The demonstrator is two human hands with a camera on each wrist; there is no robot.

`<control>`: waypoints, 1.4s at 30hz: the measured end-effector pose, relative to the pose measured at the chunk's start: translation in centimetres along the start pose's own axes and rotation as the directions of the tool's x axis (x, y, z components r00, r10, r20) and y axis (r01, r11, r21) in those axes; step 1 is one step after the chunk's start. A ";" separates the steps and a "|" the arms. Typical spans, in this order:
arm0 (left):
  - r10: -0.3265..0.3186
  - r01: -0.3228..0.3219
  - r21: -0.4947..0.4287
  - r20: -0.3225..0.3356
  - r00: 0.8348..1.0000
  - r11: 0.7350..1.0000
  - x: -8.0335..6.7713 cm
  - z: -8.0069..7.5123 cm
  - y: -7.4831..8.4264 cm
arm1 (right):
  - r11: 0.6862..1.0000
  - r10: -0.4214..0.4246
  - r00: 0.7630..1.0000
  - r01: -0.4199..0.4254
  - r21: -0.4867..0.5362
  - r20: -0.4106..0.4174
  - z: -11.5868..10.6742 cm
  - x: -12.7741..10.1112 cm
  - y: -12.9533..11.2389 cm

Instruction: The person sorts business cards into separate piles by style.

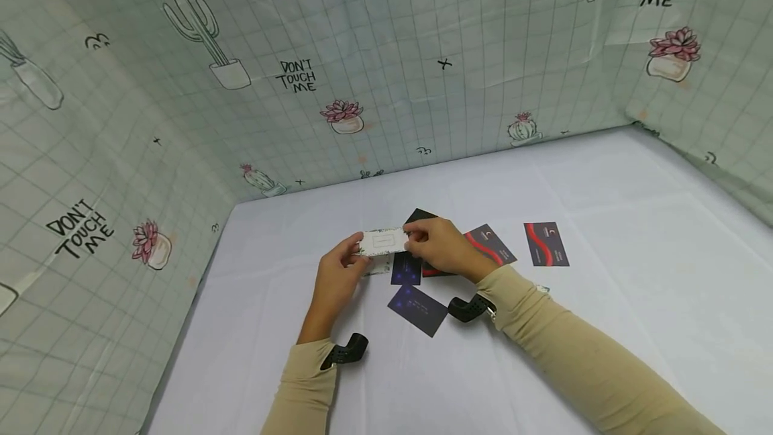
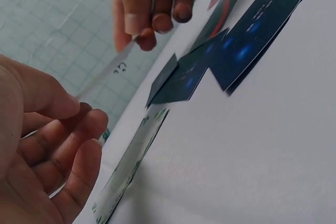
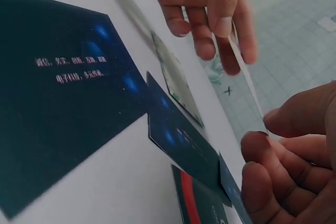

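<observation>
Both hands hold one white card [image 1: 384, 242] above the tabletop [image 1: 604, 327]: the left hand [image 1: 338, 274] pinches its left end, the right hand [image 1: 441, 247] its right end. Beneath the right grip, overlapping dark-blue cards [image 1: 406, 268] lie partly hidden. Their print is unreadable.

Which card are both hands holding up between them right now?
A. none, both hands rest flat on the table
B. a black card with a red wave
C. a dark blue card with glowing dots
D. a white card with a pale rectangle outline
D: the left hand and right hand pinch opposite ends of the white card, lifted above the dark cards lying on the table.
</observation>
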State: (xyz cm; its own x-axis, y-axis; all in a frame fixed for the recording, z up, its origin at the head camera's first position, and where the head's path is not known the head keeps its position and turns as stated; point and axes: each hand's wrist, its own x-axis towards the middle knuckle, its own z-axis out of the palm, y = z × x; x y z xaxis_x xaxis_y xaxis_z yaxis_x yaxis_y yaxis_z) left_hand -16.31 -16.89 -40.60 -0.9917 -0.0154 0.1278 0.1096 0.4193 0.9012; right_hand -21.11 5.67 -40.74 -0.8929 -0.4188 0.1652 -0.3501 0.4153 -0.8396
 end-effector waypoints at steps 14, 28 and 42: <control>-0.044 0.044 -0.047 0.001 0.999 0.998 0.0 -1.8 -1.1 | 1.000 0.004 0.998 -0.003 -0.028 0.065 1.3 1.0 -0.9; -0.108 0.107 -0.070 -0.018 0.994 0.992 -0.1 -2.6 -1.6 | 0.999 0.014 1.000 -0.015 0.049 0.022 2.4 1.7 -0.9; -0.159 0.158 -0.097 -0.007 0.987 0.983 -0.2 -3.1 -1.8 | 0.989 0.044 0.998 -0.050 0.139 0.047 3.5 1.0 -0.9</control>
State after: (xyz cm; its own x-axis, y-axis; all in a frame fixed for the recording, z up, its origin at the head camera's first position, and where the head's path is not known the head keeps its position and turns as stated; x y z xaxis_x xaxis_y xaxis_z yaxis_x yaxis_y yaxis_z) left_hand -16.15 -20.44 -40.96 -0.9960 -0.0884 -0.0143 -0.0422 0.3219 0.9458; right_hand -20.69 2.10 -41.66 -0.8931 -0.4378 0.1032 -0.2620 0.3201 -0.9104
